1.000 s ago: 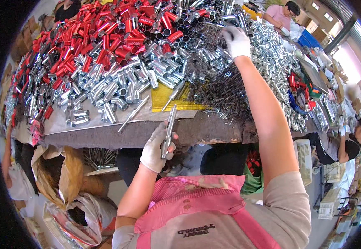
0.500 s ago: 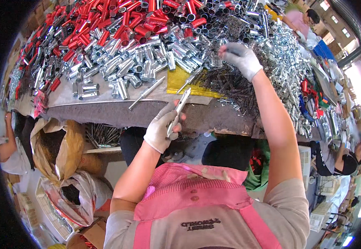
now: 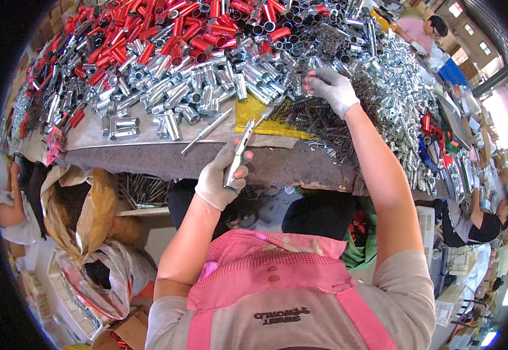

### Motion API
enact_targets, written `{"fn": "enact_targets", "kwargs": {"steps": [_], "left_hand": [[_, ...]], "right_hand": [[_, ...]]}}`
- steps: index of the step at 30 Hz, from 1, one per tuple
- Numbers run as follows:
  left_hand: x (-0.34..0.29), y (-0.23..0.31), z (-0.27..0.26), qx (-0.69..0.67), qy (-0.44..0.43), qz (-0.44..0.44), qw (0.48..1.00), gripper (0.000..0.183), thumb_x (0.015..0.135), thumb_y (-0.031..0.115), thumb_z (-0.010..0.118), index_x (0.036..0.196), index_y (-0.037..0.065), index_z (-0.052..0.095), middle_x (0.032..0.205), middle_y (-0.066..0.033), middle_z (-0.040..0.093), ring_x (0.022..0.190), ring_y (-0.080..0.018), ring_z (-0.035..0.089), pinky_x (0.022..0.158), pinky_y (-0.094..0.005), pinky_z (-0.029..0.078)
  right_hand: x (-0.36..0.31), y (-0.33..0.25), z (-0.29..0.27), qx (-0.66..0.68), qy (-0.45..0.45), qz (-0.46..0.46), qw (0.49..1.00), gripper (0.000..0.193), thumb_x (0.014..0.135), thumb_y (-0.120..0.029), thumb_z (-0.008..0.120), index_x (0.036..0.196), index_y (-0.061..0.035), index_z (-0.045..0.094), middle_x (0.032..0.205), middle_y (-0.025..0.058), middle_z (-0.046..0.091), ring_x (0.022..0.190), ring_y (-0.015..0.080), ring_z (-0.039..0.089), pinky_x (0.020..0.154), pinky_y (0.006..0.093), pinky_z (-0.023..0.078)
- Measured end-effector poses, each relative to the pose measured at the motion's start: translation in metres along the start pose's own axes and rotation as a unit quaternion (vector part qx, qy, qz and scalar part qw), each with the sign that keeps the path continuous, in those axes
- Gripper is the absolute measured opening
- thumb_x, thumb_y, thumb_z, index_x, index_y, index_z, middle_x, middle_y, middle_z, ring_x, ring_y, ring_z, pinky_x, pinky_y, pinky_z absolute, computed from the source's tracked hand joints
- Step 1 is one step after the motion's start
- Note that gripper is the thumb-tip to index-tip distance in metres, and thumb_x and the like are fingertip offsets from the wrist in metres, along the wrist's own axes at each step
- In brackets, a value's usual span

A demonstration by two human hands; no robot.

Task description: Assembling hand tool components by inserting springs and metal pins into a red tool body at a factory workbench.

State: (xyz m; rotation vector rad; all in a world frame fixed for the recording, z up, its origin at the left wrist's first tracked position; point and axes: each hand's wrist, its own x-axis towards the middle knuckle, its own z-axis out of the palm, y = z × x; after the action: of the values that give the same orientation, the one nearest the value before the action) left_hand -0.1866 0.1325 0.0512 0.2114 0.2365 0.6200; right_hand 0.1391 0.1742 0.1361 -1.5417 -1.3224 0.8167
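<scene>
White-gloved left hand (image 3: 215,182) grips a slotted silver metal tube (image 3: 243,142); white-gloved right hand (image 3: 333,92) drawn back.
The right hand, deeper among the parts a second ago, has come nearer, over the heap of dark coiled metal springs (image 3: 324,119), so the work seems to be gathering closer to the tube; the tube leans at the cloth-covered desk (image 3: 149,160) edge, the left fingers curled shut round its lower part, its upper end jutting beyond them; the right fingers, well apart from it, bend toward a pinch, but blur means I cannot tell whether they hold anything; beyond lie a slim silver metal rod (image 3: 208,130), a yellow plastic-looking sheet (image 3: 246,108) and glossy red tubes (image 3: 202,44).
</scene>
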Motion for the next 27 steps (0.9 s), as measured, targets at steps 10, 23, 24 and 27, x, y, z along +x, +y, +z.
{"fn": "enact_targets", "kwargs": {"steps": [10,23,24,27], "left_hand": [[0.005,0.015,-0.005,-0.121,-0.033,-0.073,0.989,0.031,0.098,0.023,0.039,0.127,0.011,0.042,0.086,-0.0075,0.048,0.057,-0.0115,0.044,0.041,-0.0208,0.033],[0.033,0.012,0.024,0.848,0.197,0.389,0.301,0.048,0.080,0.017,0.064,0.125,0.009,0.051,0.126,-0.0172,0.047,0.116,-0.0374,0.045,0.098,-0.0457,0.038],[0.036,0.010,0.032,0.848,0.163,0.434,0.258,0.050,0.079,0.018,0.065,0.126,0.008,0.050,0.131,-0.0166,0.043,0.119,-0.0380,0.043,0.098,-0.0454,0.038],[0.051,-0.003,0.053,0.753,0.077,0.440,0.484,0.057,0.077,0.027,0.068,0.127,0.006,0.047,0.127,-0.0197,0.048,0.119,-0.0382,0.043,0.103,-0.0457,0.033]], "right_hand": [[0.010,-0.008,0.001,0.028,-0.013,-0.031,0.999,0.021,0.083,-0.002,0.064,0.102,0.0024,0.058,0.094,0.0088,0.065,0.078,0.0133,0.062,0.071,0.0251,0.053],[-0.039,-0.009,0.043,0.372,0.063,0.074,0.923,0.018,0.091,-0.006,0.055,0.108,-0.0011,0.051,0.101,0.0111,0.063,0.085,0.0164,0.060,0.080,0.0309,0.053],[-0.043,-0.009,0.048,0.386,0.052,0.074,0.918,0.018,0.091,-0.006,0.055,0.107,-0.0013,0.051,0.100,0.0110,0.063,0.084,0.0161,0.060,0.079,0.0303,0.053],[-0.059,-0.011,0.068,0.401,-0.017,0.079,0.912,0.016,0.093,-0.008,0.053,0.108,-0.0036,0.054,0.101,0.0109,0.062,0.080,0.0138,0.059,0.075,0.0278,0.053]]}}
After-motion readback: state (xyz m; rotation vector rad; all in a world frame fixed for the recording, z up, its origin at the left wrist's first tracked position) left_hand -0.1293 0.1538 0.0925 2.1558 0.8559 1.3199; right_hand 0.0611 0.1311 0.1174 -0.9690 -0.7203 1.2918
